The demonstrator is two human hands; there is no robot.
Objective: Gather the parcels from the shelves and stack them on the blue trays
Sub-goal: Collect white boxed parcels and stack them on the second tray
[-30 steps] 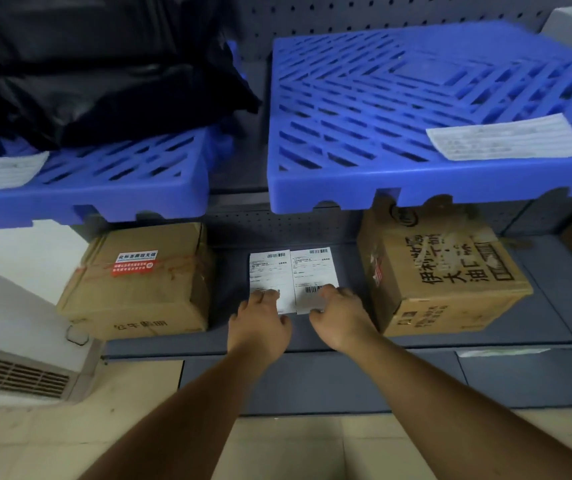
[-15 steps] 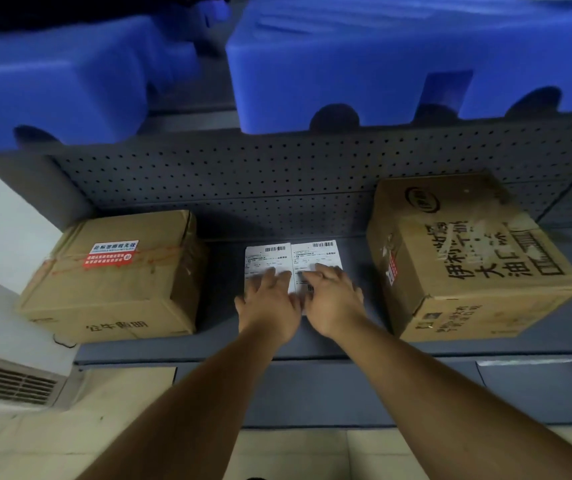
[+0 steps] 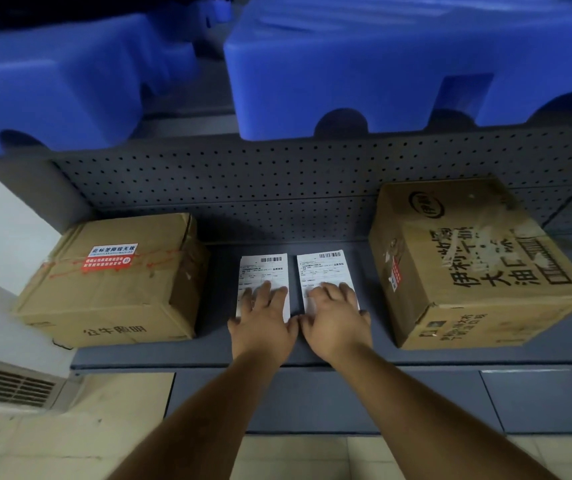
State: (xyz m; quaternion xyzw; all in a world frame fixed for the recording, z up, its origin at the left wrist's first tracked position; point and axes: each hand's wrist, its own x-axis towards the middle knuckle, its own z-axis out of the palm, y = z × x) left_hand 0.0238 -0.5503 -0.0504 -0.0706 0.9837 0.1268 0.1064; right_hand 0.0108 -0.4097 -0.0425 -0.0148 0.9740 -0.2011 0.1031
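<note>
Two white shipping slips lie side by side on the grey lower shelf (image 3: 312,355). My left hand (image 3: 264,320) lies flat, fingers spread, on the near end of the left slip (image 3: 264,271). My right hand (image 3: 336,320) lies flat the same way on the right slip (image 3: 322,270). A cardboard parcel with a red and white sticker (image 3: 115,282) stands left of the slips. A bigger cardboard parcel with black printed characters (image 3: 468,265) stands to their right. Two blue trays sit on the shelf above, one at the left (image 3: 52,88), one at the right (image 3: 399,53).
A grey pegboard (image 3: 277,188) backs the lower shelf. A white unit with a vent grille (image 3: 4,379) stands at the lower left on the pale tiled floor (image 3: 80,427). The shelf's grey base panels (image 3: 537,396) run under my arms.
The two slips, touching a second ago, now lie a small gap apart. My hands have slid further onto them and flattened. My view has dropped, so only the trays' front walls show.
</note>
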